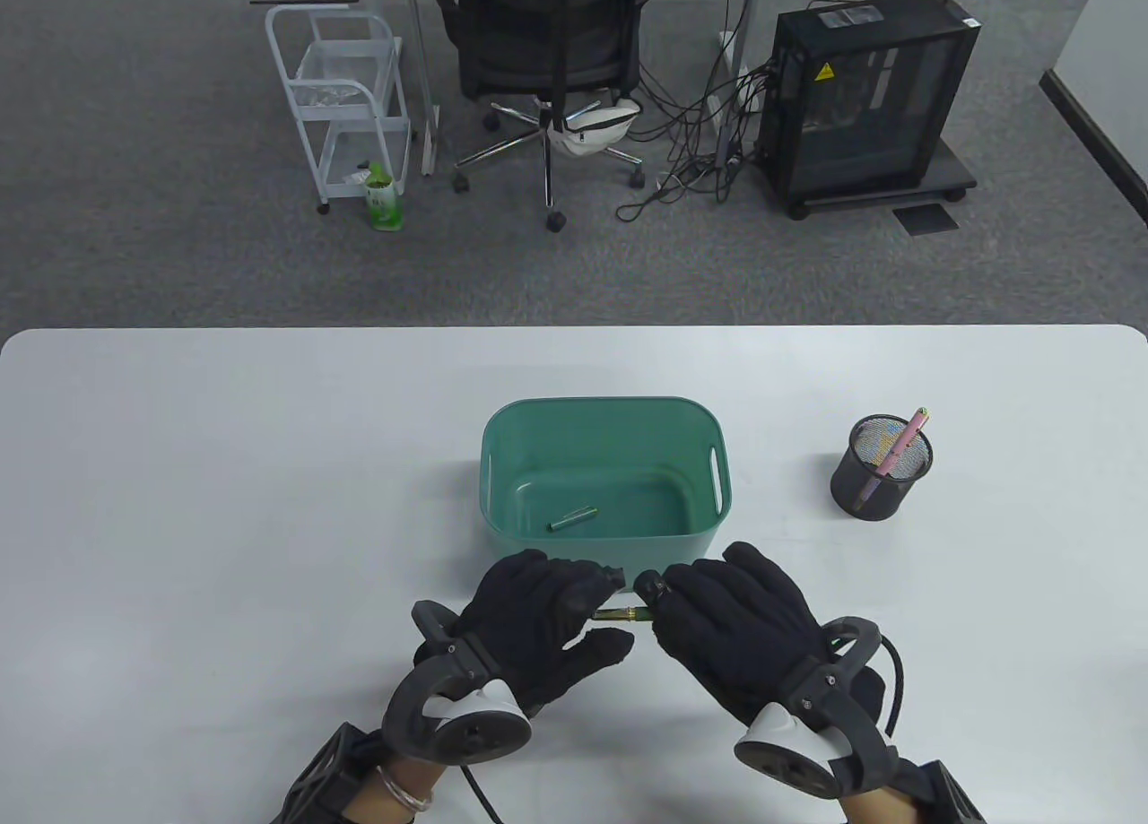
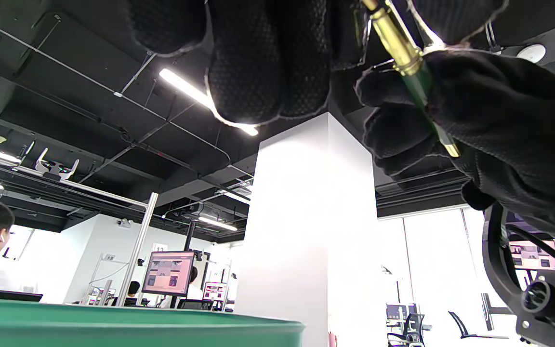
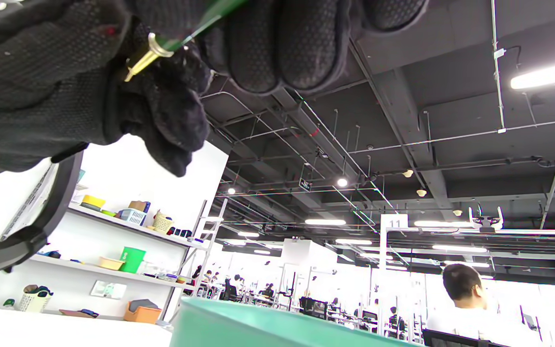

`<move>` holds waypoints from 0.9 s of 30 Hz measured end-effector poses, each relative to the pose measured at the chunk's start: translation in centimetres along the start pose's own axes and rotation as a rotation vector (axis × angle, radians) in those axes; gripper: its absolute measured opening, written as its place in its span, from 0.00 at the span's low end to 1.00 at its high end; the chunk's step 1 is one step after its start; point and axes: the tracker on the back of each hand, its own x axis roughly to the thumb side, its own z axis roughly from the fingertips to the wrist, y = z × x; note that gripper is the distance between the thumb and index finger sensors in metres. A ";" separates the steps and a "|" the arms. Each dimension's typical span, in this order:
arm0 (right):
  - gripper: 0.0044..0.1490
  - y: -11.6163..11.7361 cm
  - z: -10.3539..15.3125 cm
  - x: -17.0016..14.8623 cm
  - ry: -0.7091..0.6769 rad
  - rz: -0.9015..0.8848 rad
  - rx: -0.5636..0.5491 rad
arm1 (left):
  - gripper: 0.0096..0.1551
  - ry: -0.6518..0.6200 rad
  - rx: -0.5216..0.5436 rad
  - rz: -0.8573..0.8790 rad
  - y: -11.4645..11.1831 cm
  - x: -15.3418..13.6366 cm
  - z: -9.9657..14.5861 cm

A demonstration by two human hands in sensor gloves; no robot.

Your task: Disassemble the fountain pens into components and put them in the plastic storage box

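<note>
at lower centre of the table view we see a slim green fountain pen [image 1: 619, 614] with gold bands, mostly hidden between knitted black gloves. the left hand [image 1: 538, 622] and right hand [image 1: 731, 622] each curl around one end, just below the smooth teal plastic storage box [image 1: 717, 447], which holds one green pen piece [image 1: 572, 519].

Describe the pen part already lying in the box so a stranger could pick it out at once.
Find the teal plastic storage box in the middle of the white table. On its floor, toward the front left, lies a short green pen piece with a metallic end. It is the only thing inside the box.
</note>
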 end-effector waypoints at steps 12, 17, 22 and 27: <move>0.28 0.0 0.0 -0.3 0.012 -0.005 -0.001 | 0.28 -0.010 0.012 -0.021 0.0 0.3 0.0; 0.28 0.0 0.0 -0.3 0.012 -0.004 -0.001 | 0.26 -0.010 0.005 -0.024 -0.1 0.3 -0.1; 0.28 0.0 0.0 -0.3 0.012 -0.004 -0.001 | 0.24 -0.011 0.006 -0.026 -0.1 0.3 -0.1; 0.28 0.0 0.0 -0.3 0.011 -0.004 0.000 | 0.24 -0.010 0.002 -0.022 -0.1 0.3 -0.1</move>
